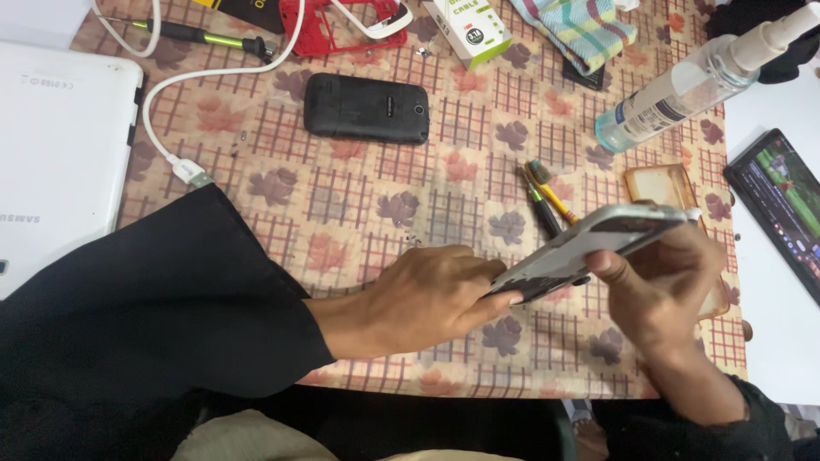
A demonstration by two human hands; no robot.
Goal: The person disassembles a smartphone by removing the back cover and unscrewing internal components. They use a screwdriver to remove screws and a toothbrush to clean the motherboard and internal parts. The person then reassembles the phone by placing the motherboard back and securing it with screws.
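A silver smartphone [589, 248] is held tilted above the table, edge toward the camera. My right hand [662, 290] grips its right end, thumb across the underside. My left hand [423, 299], in a black sleeve, reaches from the left and presses its fingertips against the phone's lower left end. Beneath the phone lie a pen-like tool and a yellow-handled brush [551, 192] on the leaf-patterned tablecloth [359, 213].
A black phone back [367, 107] lies mid-table, a white tablet [60, 154] at left with a white cable [175, 128]. A clear spray bottle [683, 85], an amber phone case [662, 183], a lit phone screen [781, 205], a red frame [342, 30], a screwdriver [205, 36] and a small box [470, 30] surround it.
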